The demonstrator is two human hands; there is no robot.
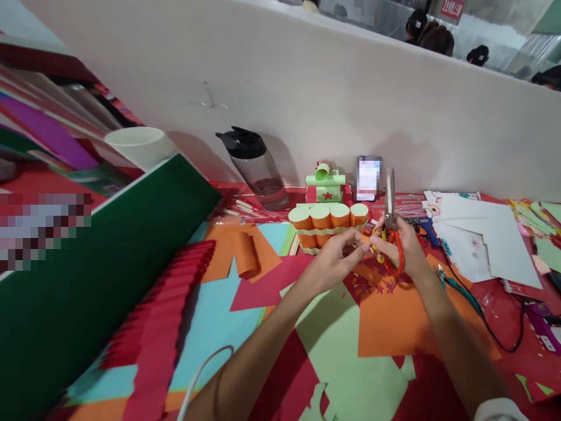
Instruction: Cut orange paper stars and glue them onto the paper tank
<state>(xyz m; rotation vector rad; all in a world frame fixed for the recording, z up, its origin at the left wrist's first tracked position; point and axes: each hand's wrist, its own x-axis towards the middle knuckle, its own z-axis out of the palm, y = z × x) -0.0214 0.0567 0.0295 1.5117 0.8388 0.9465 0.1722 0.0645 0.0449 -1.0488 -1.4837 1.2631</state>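
Note:
My left hand is closed in a pinch on a small orange piece of paper, mostly covered by the fingers. Close beside it, my right hand grips scissors with red and yellow handles, blades pointing up. The right fingertips come near the same orange piece; whether they touch it I cannot tell. Just behind the left hand stands a model of orange paper tubes with pale green tops and wavy cream bands. Small red paper stars lie below the hands, beside a large orange sheet.
A dark green board and pleated red paper take up the left. Behind stand a water bottle, a green paper model and a phone. Teal-handled pliers and white card lie right.

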